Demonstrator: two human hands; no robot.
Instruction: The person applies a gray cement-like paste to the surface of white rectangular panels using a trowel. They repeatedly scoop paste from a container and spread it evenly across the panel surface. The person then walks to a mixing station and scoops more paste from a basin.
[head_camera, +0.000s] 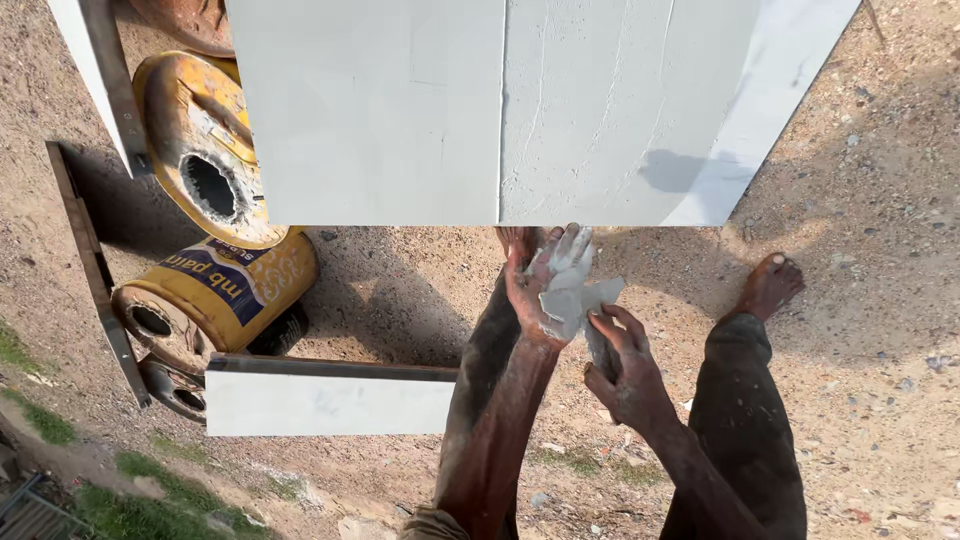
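My left hand (532, 290) is raised palm-up just below the bottom edge of a large white panel (380, 110) and carries a lump of white putty (570, 290) on its fingers and palm. My right hand (622, 372) is closed around a small flat scraper (600, 348) whose blade touches the putty lump. The right half of the panel (610, 100), past a vertical seam, is coated with rough, streaked putty. Both hands are smeared with white.
Two yellow metal drums (205, 150) (215, 295) lie on their sides at the left. A white board (330, 400) lies on the sandy ground at lower left, beside a metal bar (95, 270). My bare foot (770, 285) stands on the sand to the right.
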